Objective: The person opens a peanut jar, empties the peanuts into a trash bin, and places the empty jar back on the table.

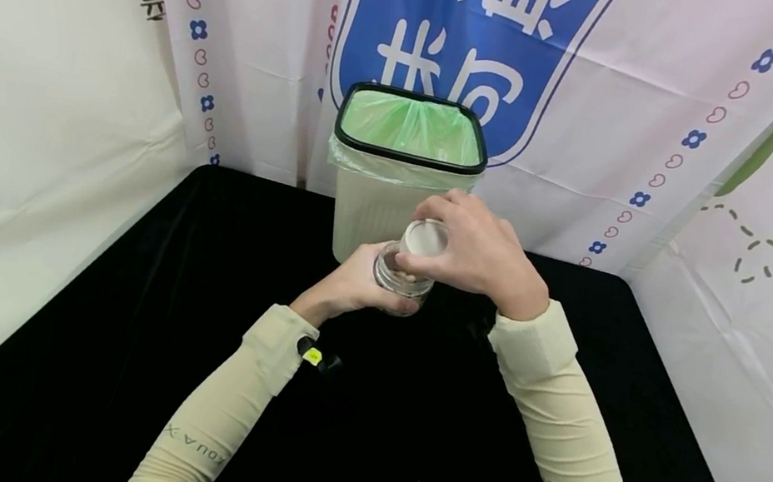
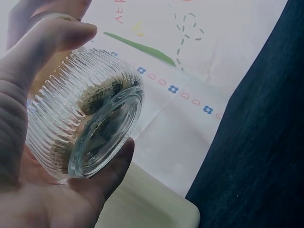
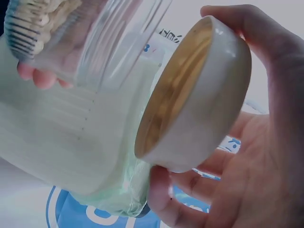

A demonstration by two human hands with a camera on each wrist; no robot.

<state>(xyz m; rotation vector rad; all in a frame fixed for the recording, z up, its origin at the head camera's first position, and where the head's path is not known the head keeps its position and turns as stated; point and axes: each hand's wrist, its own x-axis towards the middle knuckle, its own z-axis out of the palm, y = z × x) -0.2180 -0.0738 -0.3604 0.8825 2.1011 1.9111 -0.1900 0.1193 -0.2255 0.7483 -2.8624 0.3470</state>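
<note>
My left hand (image 1: pixel 353 280) grips a clear glass jar (image 1: pixel 401 284), fingers and thumb wrapped round its side. The jar is held off the table and tilted. Ribs run along its wall, and peanuts in their shells (image 2: pixel 99 97) lie inside near the base in the left wrist view. Between the thumb and fingers of my right hand (image 1: pixel 483 252) is a round white lid (image 3: pixel 209 99). In the right wrist view the lid is apart from the jar's mouth, its inner side facing the jar. In the head view it overlaps the jar's rim.
A pale trash bin (image 1: pixel 371 213) with a black rim stands just beyond my hands, lined with a green plastic bag (image 1: pixel 412 129). The table has a black cloth (image 1: pixel 399 445). Printed white curtains (image 1: pixel 266 45) hang behind and at both sides.
</note>
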